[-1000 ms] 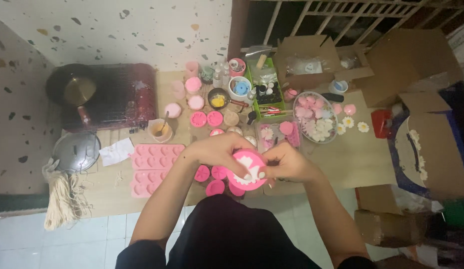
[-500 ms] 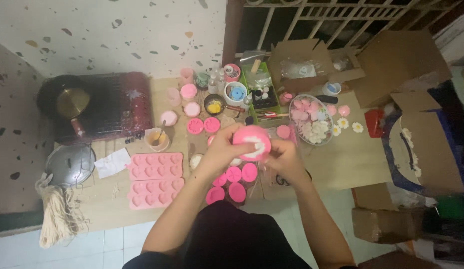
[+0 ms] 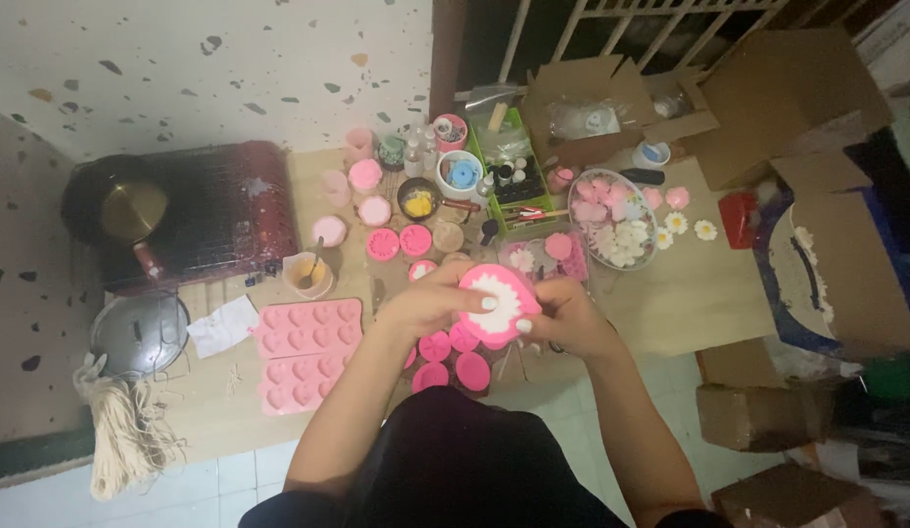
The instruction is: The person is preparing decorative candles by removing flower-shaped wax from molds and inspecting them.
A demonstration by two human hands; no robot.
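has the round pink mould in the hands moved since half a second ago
Yes. The mould has dropped toward the person: before it sat level with the top of the heart tray, now level with its middle.

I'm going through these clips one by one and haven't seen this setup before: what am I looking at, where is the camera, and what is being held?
No machine here: a person works with bare hands, filmed by a camera on their head looking down. The left hand and right hand together grip a round pink mould with a white flower shape inside. Below lies a low wooden table with two pink heart-cavity trays, small round pink moulds, a bowl of pink and white flower pieces, a green basket and a pan on a dark red stove.
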